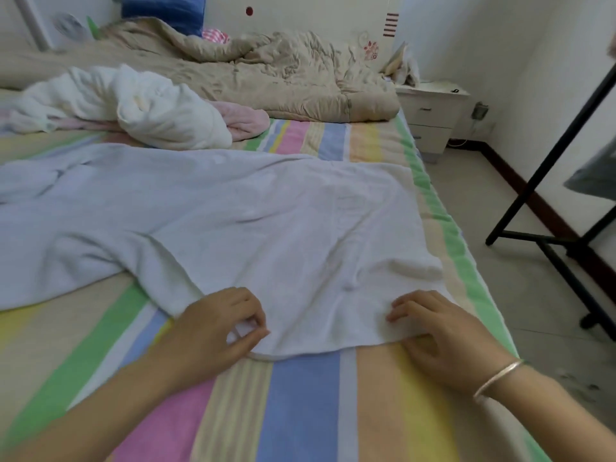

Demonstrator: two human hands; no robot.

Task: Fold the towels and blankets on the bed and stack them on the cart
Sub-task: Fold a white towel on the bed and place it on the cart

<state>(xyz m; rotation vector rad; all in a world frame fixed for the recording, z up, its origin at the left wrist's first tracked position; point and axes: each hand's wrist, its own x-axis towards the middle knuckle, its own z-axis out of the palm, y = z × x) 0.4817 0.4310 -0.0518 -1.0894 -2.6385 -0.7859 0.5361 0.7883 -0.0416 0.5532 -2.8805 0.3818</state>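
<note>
Left hand (216, 328) and right hand (440, 335) both sit at the near hem of a large white towel (266, 221). The left hand pinches a small fold of the hem between thumb and curled fingers. The right hand has its fingers bent on top of the cloth and its thumb at the hem, so it grips the edge there. A silver bracelet (496, 378) circles the right wrist.

The white towel lies spread across the bed (300, 411), wrinkled rather than flat. Its right side reaches almost to the mattress edge, and its left part runs off bunched toward the far left. The bed's sheet is striped in pink, blue, yellow, green and beige.

Beyond the towel, a heap of white towels (150, 105) lies crumpled, with a pink towel (246, 120) tucked just beside and partly under it. Behind these, a beige quilt (266, 71) is rumpled across the head of the bed, and a blue pillow (163, 8) shows above it against the pale headboard (316, 18).

To the right of the bed stands a white nightstand (430, 118) with two drawers in the corner of the room. Nearer, on the tiled floor (500, 211), a black metal frame (550, 161) rises at a slant, with a grey cloth (593, 175) hanging at the picture's right edge.
</note>
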